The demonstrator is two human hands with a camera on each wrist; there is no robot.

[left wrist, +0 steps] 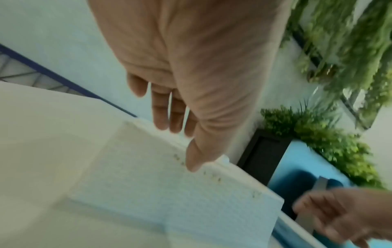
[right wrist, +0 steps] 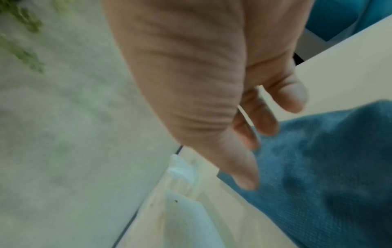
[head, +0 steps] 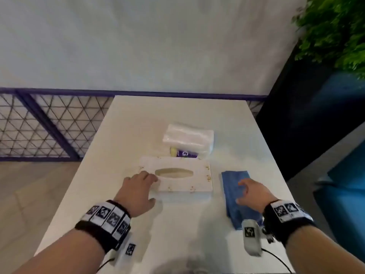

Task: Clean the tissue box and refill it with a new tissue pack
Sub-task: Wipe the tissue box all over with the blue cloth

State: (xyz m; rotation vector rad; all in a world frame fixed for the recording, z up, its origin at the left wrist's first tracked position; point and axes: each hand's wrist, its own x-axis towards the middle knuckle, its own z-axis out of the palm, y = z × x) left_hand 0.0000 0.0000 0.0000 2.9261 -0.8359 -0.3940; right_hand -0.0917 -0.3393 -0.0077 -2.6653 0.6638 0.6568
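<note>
So, quick rundown of the table right now:

Tissue box: white rectangular tissue box (head: 182,179) with an oval slot on top and little brownish specks near its edges, sitting mid-table on the white tabletop (head: 138,119).
Tissue pack: clear-wrapped white tissue pack (head: 188,140) just behind the box, lying on something purple and yellow that's too hidden to identify.
Cloth: folded blue cloth (head: 236,198) flat on the table, right of the box, not touching it.
Left hand: left hand (head: 138,191) at the box's left end, fingers relaxed and draped over the top near the slot, thumb by the front edge.
Right hand: right hand (head: 251,191) over the cloth, fingers spread loose; contact is hard to tell, too blurry.
Background: green plant (head: 335,30) at the far right.
</note>
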